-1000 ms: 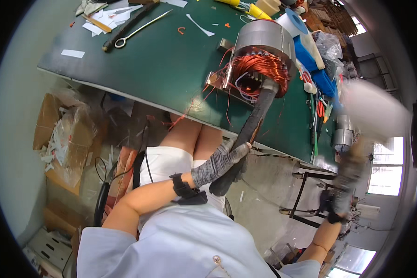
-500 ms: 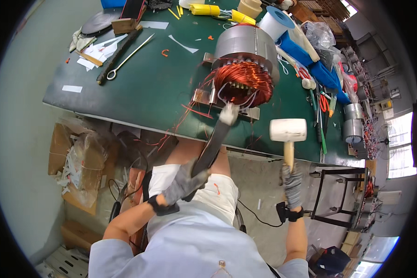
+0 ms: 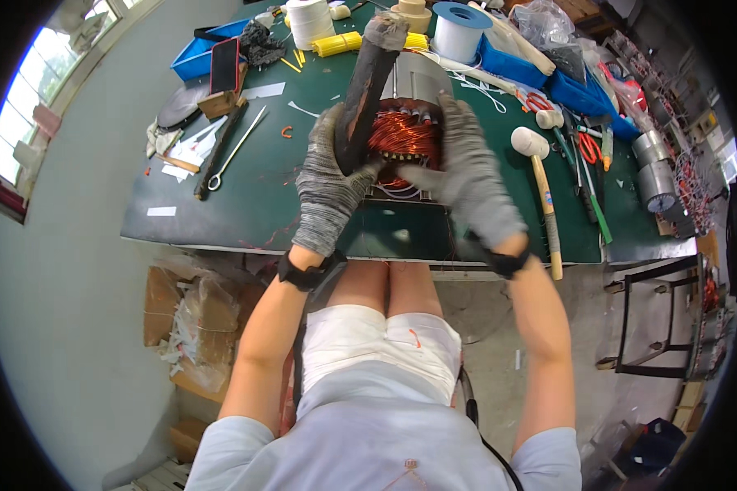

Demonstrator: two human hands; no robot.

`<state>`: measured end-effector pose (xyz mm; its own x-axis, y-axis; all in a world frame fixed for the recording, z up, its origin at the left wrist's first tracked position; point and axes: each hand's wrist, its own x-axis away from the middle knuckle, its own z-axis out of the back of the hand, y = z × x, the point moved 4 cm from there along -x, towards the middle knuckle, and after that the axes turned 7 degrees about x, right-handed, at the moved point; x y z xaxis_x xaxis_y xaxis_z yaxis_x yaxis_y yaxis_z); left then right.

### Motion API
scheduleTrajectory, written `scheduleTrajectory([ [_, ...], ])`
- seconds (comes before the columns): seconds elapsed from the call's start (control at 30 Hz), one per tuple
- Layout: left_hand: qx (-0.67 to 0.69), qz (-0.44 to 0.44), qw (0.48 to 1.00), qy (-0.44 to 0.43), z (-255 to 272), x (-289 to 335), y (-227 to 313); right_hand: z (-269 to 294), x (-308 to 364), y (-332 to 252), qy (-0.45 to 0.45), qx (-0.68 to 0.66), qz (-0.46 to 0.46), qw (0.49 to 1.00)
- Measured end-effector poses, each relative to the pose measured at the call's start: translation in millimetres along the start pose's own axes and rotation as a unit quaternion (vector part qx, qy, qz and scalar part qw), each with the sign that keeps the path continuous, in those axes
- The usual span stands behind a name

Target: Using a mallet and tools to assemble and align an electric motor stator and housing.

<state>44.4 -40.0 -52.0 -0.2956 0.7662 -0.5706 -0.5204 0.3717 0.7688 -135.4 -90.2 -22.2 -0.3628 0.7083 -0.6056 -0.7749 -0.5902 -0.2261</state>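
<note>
Head camera view: the wound stator [image 3: 423, 82] sits on the green workbench [image 3: 241, 209] directly ahead of the person, its copper winding [image 3: 404, 133] and open bore facing the near edge. The left hand [image 3: 330, 180], in a grey knit glove, is closed around the lower part of a dark bar [image 3: 362, 98]. The bar's long axis rises from this grip, leaning slightly to the right toward its pale, wrapped upper end [image 3: 386, 31]; in this view, it crosses in front of the stator's left side. Contact between bar and stator cannot be confirmed. Governing relation: the bore lies just right of the left-hand grip, between both hands, and the bar's axis stands across the bore's axis rather than in line with it. The right hand [image 3: 477, 176], gloved alike and blurred, holds no tool; its fingers extend along the stator's right flank, with the thumb spread toward the bore. Whether it touches the housing cannot be determined. The left hand is the nearer one to the bar. A white-headed mallet [image 3: 531, 144] lies right of the right hand, its wooden handle [image 3: 547, 204] projecting past the bench edge.
</note>
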Motion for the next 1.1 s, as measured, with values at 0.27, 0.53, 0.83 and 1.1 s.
scheduleTrajectory([
  [0.27,-0.2,-0.093,0.971,-0.095,1.8,-15.1,23.7,-34.1,7.6,3.0,0.027,0.023,-0.073,0.997],
  [0.53,-0.365,-0.211,0.885,-0.198,-28.2,-25.7,78.7,-73.2,58.7,20.3,0.137,-0.316,-0.215,0.914],
  [0.83,0.153,0.279,0.931,0.177,154.4,151.7,-17.2,51.9,134.1,106.1,0.03,-0.01,-0.057,0.998],
  [1.1,0.135,0.278,0.925,-0.221,54.2,199.7,39.7,-4.1,96.2,214.9,-0.145,0.214,-0.417,0.871],
])
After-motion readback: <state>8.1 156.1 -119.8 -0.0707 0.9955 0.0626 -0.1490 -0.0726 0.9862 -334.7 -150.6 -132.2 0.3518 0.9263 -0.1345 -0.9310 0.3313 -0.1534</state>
